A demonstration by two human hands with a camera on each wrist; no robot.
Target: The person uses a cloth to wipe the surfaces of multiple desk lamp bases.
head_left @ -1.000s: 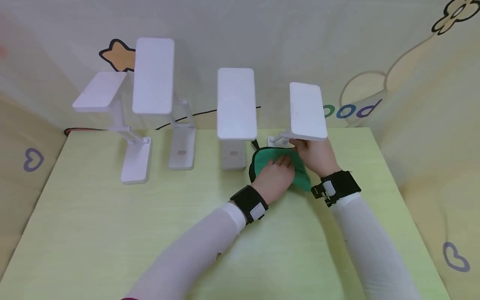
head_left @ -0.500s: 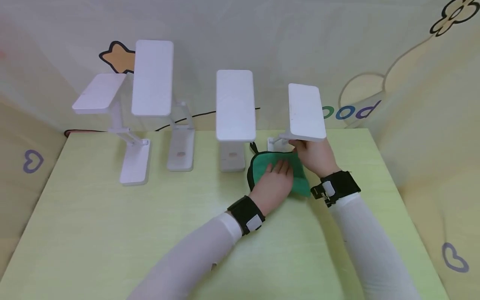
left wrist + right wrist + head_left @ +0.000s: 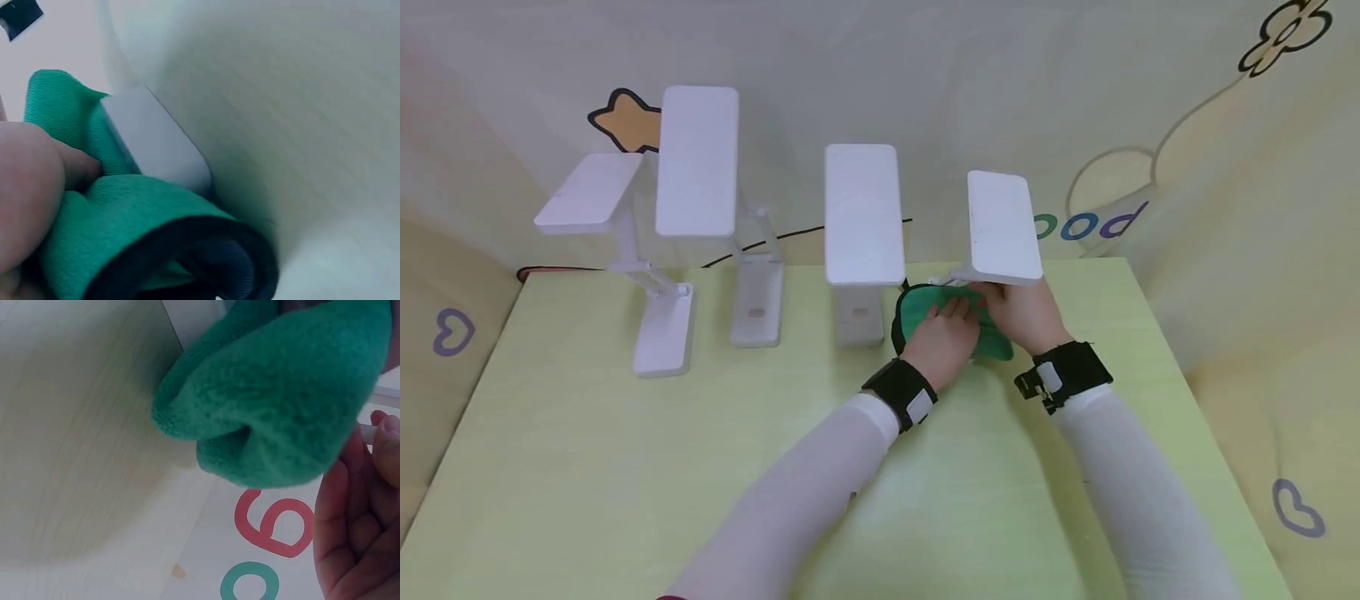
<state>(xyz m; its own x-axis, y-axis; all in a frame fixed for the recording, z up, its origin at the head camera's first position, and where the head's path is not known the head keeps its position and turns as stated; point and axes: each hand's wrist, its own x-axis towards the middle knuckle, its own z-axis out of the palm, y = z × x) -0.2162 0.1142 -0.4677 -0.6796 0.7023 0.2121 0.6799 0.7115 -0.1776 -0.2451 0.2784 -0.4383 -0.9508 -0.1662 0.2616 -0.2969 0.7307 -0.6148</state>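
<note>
At the right end of a row of white phone stands, my right hand (image 3: 1028, 317) holds the rightmost phone stand (image 3: 1002, 225) just under its tilted plate. In the right wrist view, thumb and fingers pinch a thin white part of it. My left hand (image 3: 942, 346) grips a green cloth (image 3: 919, 307) with black edging over this stand's base. From the left wrist, the cloth (image 3: 137, 212) bunches along the side of the pale base (image 3: 156, 140), with the thumb pushed into it. Most of the base is covered by cloth and hand.
To the left stand three more phone stands: a middle one (image 3: 865, 212), a taller one (image 3: 697, 162) and one turned sideways (image 3: 587, 193). A black cable (image 3: 801, 232) runs behind them. A printed curtain (image 3: 925, 67) hangs beyond the pale table (image 3: 587, 467).
The left hand and cloth slid slightly toward me, then back toward the wall over the base. The right hand keeps its hold. The whole head view shifted a little.
</note>
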